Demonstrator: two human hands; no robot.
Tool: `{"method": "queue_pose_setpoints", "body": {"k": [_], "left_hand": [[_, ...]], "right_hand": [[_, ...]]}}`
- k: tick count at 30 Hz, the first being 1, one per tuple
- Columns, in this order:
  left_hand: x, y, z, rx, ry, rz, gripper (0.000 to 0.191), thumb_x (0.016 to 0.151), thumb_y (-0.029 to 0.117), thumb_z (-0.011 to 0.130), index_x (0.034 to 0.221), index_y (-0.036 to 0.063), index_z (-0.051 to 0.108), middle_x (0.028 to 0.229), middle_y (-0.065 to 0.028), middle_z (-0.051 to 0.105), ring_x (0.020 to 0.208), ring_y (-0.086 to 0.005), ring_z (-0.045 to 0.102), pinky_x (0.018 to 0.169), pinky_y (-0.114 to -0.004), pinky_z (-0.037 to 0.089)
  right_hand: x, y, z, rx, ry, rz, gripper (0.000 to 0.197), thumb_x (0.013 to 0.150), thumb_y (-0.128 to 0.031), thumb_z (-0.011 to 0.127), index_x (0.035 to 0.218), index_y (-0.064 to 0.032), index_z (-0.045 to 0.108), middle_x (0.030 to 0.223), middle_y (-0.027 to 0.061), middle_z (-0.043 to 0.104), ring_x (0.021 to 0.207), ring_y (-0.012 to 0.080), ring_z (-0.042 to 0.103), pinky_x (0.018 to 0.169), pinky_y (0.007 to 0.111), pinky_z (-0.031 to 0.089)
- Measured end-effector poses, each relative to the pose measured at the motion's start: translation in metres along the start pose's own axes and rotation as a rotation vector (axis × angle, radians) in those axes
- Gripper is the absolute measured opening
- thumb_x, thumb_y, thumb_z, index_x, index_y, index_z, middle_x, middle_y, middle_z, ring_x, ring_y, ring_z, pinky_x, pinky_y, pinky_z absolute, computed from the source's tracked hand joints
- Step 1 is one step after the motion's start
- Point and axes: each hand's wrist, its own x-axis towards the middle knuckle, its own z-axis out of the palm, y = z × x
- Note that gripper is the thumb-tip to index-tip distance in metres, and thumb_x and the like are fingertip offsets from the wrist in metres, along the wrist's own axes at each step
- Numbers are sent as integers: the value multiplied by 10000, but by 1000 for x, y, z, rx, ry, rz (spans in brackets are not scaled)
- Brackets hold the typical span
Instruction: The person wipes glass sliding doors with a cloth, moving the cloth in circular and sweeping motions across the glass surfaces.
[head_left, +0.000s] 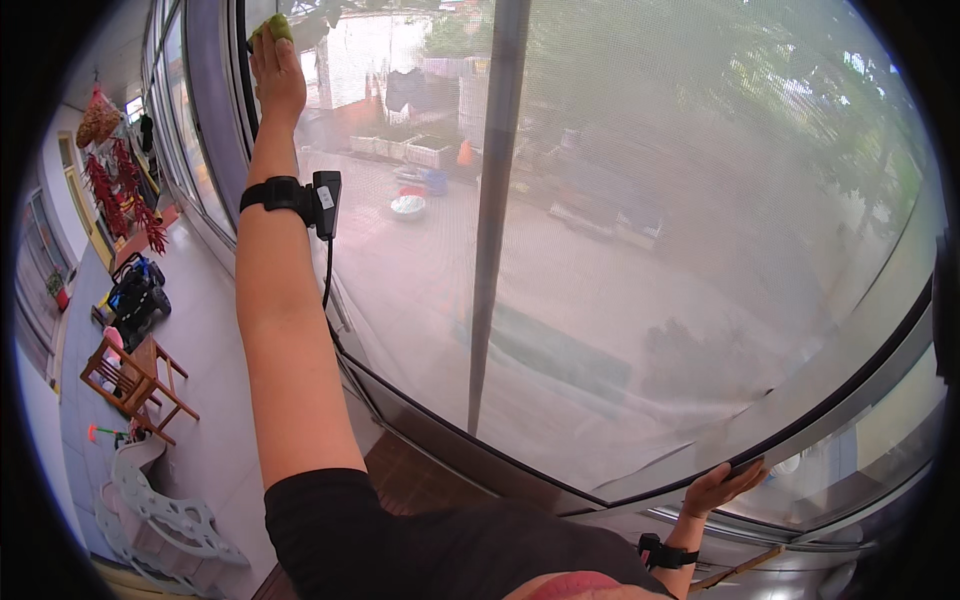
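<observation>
My left hand, at the end of a raised arm, holds a green cloth flat against the upper left of a large window pane, by its dark edge seal. The fingers lie over the cloth and hide part of it. At lower right, my right hand touches the lower edge of the metal window frame, fingers extended and thumb apart, with no object visible in it. Black straps circle both wrists; the left one carries a small black device with a cable.
On the left, a wooden chair, a black and blue toy vehicle and a grey plastic piece stand on the floor. Red dried peppers hang farther back. A vertical bar crosses the window. A wooden stick lies near my right wrist.
</observation>
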Motion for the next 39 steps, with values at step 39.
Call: {"method": "queue_pose_setpoints", "body": {"k": [39], "left_hand": [[54, 565, -9, -513, -36, 1060, 497, 924, 267, 389, 1370, 53, 341, 1414, -140, 335, 1337, -305, 257, 1097, -463, 186]], "right_hand": [[7, -9, 2, 272, -17, -144, 539, 818, -123, 521, 1321, -87, 334, 1330, 338, 271, 1135, 494, 385, 918, 564, 343]]}}
